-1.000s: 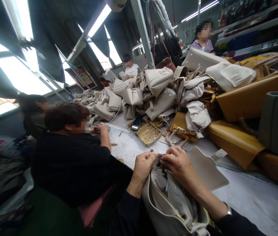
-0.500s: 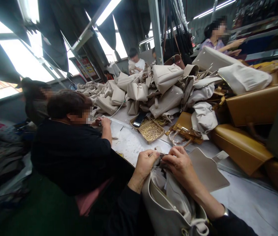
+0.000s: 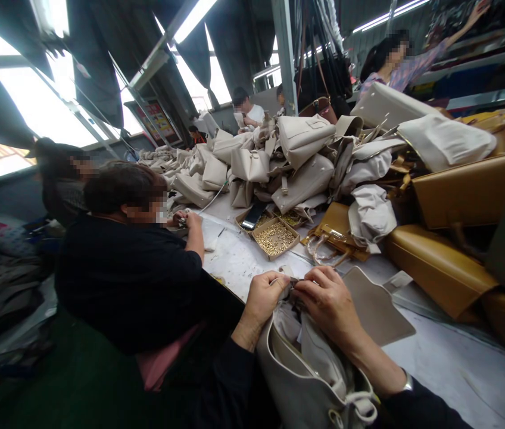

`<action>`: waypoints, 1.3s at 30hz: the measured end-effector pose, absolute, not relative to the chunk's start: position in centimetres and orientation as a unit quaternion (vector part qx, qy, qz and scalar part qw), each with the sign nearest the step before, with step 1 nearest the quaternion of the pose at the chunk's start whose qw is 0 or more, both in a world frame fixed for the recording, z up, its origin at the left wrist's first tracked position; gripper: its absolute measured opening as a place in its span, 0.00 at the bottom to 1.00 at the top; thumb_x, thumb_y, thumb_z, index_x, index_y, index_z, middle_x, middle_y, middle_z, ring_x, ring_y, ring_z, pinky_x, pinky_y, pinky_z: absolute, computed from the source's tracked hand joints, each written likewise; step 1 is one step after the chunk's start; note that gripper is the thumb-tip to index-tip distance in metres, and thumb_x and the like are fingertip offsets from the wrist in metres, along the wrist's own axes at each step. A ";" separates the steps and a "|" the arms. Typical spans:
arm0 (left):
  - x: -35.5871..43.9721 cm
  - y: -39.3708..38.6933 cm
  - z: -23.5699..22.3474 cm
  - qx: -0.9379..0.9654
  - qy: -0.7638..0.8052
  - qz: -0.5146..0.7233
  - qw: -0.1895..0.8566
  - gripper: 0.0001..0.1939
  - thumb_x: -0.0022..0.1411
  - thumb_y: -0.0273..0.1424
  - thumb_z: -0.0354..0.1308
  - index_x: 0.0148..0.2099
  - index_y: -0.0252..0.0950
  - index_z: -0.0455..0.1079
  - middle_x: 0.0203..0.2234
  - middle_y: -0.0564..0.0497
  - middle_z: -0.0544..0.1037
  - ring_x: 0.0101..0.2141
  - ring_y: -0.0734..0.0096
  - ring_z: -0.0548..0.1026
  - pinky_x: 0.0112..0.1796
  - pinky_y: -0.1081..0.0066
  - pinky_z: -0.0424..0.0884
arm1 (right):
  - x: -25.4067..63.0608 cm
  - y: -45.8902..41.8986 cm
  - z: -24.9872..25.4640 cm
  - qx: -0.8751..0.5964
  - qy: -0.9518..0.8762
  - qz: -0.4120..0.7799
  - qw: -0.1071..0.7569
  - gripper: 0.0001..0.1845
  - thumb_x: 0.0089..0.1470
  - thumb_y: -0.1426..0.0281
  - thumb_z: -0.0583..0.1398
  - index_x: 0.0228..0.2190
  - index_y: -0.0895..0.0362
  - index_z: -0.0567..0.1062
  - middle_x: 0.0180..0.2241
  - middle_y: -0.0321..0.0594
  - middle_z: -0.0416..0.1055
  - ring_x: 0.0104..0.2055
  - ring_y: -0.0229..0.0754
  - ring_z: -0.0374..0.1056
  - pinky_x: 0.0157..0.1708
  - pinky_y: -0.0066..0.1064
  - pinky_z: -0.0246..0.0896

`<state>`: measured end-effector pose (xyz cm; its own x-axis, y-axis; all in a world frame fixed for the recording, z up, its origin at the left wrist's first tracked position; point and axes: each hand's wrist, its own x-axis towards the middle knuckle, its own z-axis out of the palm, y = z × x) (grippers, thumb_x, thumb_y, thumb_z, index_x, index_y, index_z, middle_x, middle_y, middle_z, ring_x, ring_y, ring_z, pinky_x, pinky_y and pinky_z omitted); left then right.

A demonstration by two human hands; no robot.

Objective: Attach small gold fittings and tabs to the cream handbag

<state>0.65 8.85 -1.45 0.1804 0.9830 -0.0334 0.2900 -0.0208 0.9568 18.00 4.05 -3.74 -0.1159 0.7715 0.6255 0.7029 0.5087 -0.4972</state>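
One beige handbag (image 3: 295,390), wide-mouthed and facing upward, at the near side of a pale worktable (image 3: 230,262), beneath the left hand (image 3: 264,301) and the right hand (image 3: 330,301). Underside out of view; support by lap or table impossible to tell. Inside, loose pale lining (image 3: 319,348) in folds beside the right forearm (image 3: 373,357).

Likeliest trouble from here: loss of the pinched edge, because of soft, folding material and a grip by fingertips alone. Also possible: lining caught in the same pinch, from slack folds just under the fingers; or a tilt of the bag, with both hands at the far end and none at the near end.

On the left, thumb and forefinger pressed together with no visible gap, gripping the far upper edge of the bag. On the right, fingers curled and drawn in tightly on the same edge, just beside the left fingertips. Between them, a small dark patch, too blurred to identify.

Beyond the hands, well apart, a cardboard tray (image 3: 284,251) of small gold-coloured metal pieces (image 3: 274,236). Right of the right hand, a flat beige flap (image 3: 380,307); any join to the bag hidden behind the forearm.
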 end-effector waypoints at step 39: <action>0.7 9.0 -1.8 0.599 0.518 0.375 0.482 0.19 0.55 0.46 0.66 0.30 0.33 0.79 0.26 0.48 0.80 0.29 0.67 0.74 0.32 0.72 0.68 | 18.1 4.4 -4.6 -0.478 -0.741 0.065 0.468 0.08 0.67 0.72 0.60 0.36 0.53 0.79 0.35 0.42 0.74 0.42 0.48 0.64 0.42 0.39 0.63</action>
<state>0.72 8.96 -1.83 0.1822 0.9820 -0.0500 0.2601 0.0009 0.9656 18.08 4.44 -4.64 -0.1057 0.7690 0.6304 0.6469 0.5347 -0.5437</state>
